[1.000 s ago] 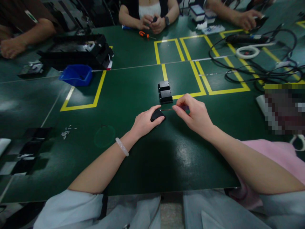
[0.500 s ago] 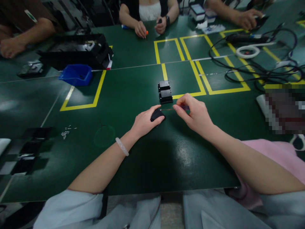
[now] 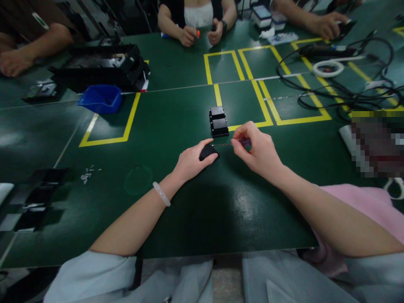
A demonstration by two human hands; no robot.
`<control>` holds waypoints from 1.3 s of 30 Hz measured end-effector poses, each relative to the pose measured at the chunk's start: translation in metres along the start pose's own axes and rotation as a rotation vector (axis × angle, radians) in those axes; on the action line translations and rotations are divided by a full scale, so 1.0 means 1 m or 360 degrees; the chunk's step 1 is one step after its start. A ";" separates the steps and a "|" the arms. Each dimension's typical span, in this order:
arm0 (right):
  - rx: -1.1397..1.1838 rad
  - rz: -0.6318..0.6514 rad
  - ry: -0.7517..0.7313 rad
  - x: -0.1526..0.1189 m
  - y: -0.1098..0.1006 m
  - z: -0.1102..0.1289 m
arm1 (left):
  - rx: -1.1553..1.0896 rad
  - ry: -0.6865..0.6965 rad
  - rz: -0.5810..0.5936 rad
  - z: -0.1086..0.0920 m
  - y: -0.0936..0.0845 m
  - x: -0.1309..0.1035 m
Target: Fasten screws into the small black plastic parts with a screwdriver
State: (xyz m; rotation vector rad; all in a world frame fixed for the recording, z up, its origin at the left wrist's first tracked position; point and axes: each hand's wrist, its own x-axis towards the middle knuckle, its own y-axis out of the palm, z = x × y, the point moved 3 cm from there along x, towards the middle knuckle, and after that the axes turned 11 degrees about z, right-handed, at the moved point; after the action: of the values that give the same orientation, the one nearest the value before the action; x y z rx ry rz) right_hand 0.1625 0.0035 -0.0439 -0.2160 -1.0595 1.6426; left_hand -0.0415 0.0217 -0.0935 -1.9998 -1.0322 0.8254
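Observation:
My left hand (image 3: 193,162) is closed around a small black block-like part (image 3: 208,154), holding it on the green table with thumb and fingers. Between the fingertips of my right hand (image 3: 257,147) is the handle of a thin screwdriver (image 3: 245,142). Its shaft runs left, and the tip meets the upper edge of the black part near a small shiny spot, perhaps a screw. Just beyond my hands stand black blocks (image 3: 219,122) in a short row, with small bright screw heads along their sides.
Loose screws (image 3: 86,174) lie left of my arm, near flat black pieces (image 3: 36,202). A blue bin (image 3: 101,99) stands before black trays (image 3: 101,67). Black cables (image 3: 341,99) coil at the right. Across the table a person's hands (image 3: 189,36) hold a small orange-tipped item.
My right hand has shifted very slightly right, still on the screwdriver; my left hand stays put. Across the table, the person's hands have lifted a little with the orange-tipped item.

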 end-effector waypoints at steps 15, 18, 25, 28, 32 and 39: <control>0.0047 -0.0053 0.0005 0.000 0.001 -0.002 | 0.0014 -0.0003 -0.0014 0.000 0.001 0.000; 0.0046 -0.0037 0.0001 -0.001 0.001 -0.001 | 0.0011 0.0009 -0.0017 0.001 0.001 0.000; 0.0030 -0.0011 0.0012 -0.001 0.000 0.000 | 0.0010 0.0008 -0.0011 0.002 0.000 0.001; 0.0048 -0.0019 0.0014 0.000 0.000 0.000 | 0.0007 0.0009 -0.0005 0.001 0.000 0.001; 0.0053 -0.0007 0.0003 -0.001 0.000 0.000 | 0.0000 0.0009 -0.0003 -0.001 0.001 0.000; 0.0026 -0.0013 0.0005 -0.001 0.000 0.001 | -0.0013 0.0014 -0.0005 0.000 0.001 0.000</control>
State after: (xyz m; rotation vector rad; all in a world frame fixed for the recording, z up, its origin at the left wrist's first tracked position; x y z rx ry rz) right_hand 0.1621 0.0026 -0.0442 -0.2036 -1.0431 1.6426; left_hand -0.0416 0.0217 -0.0942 -2.0068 -1.0351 0.8111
